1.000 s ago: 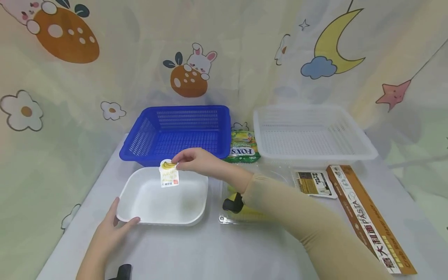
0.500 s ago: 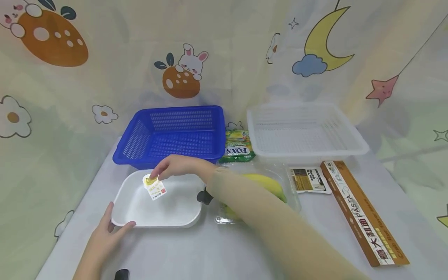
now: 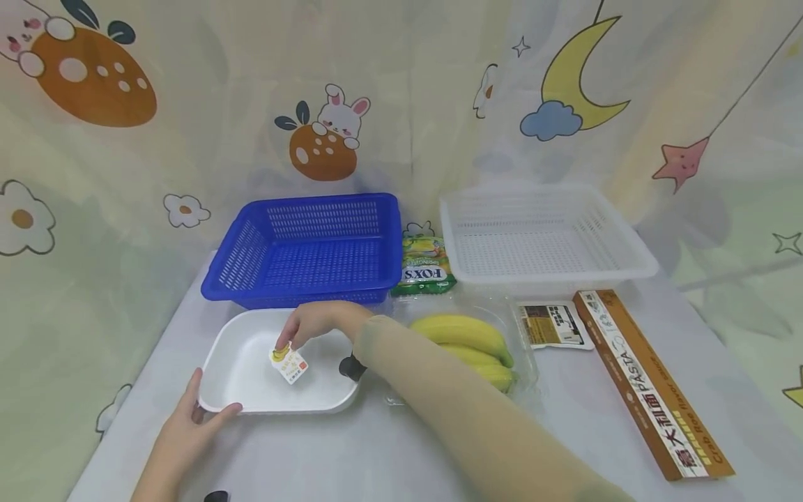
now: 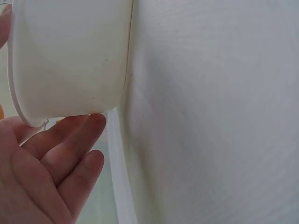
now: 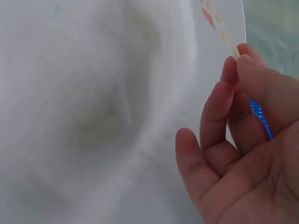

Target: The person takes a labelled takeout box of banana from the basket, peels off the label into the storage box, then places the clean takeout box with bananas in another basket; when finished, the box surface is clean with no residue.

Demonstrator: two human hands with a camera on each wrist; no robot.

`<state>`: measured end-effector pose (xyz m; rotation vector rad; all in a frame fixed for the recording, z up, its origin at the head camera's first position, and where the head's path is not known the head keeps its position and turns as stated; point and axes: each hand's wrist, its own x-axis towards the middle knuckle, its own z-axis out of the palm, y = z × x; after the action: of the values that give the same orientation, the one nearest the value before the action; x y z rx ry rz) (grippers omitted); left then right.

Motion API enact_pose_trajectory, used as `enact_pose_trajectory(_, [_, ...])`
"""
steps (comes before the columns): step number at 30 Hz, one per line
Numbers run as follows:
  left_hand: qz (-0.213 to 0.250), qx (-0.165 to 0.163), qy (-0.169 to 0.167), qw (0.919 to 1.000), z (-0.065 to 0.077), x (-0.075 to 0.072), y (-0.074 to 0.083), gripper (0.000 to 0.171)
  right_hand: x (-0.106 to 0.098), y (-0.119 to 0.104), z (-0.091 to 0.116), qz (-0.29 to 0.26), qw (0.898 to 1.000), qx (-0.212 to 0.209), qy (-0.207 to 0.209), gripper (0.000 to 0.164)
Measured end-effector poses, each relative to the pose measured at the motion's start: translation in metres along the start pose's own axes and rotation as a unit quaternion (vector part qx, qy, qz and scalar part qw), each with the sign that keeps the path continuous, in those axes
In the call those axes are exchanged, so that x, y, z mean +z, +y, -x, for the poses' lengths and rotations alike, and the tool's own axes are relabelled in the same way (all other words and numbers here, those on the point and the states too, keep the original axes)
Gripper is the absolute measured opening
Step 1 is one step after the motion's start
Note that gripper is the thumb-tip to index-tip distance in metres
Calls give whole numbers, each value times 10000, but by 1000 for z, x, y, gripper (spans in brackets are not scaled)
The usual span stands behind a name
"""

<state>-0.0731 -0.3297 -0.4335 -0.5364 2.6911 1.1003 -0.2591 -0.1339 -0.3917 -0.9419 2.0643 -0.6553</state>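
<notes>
In the head view a white rectangular dish (image 3: pixel 232 390) stands on the table at left. My left hand (image 3: pixel 182 425) holds its near left corner, thumb at the front rim and fingers along the left side. The left wrist view shows those fingers (image 4: pixel 77 144) against the outer wall. Over the dish, my right hand (image 3: pixel 314 322) pinches the top of a small white label (image 3: pixel 291 366) with a banana picture. In the right wrist view the label (image 5: pixel 219 21) appears edge-on between thumb and fingertips. Whether it touches the dish bottom cannot be told.
Behind stand a blue basket (image 3: pixel 301 294) and a white basket (image 3: pixel 552 273), a green FOX'S packet (image 3: pixel 426 268) between them. Bananas (image 3: pixel 467 335) lie in a clear plastic container (image 3: pixel 527 355), partly behind my right forearm. Farther right are a small pouch (image 3: pixel 555 325) and a pasta box (image 3: pixel 652 383).
My right hand has carried the label leftward and lower over the dish, and the label has tilted. More of the bananas shows. My left hand stays at the dish's corner; the view has shifted slightly.
</notes>
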Motion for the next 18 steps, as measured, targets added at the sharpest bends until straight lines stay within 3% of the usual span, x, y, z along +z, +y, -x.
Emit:
enact_pose_trajectory(9, [-7, 2, 151, 9999, -2, 1, -2, 105, 5, 3, -1, 828, 9950, 431, 369, 30])
enact_pose_trajectory(18, [76, -48, 71, 9999, -1, 1, -2, 105, 7, 5, -1, 1121, 9919, 575, 137, 34])
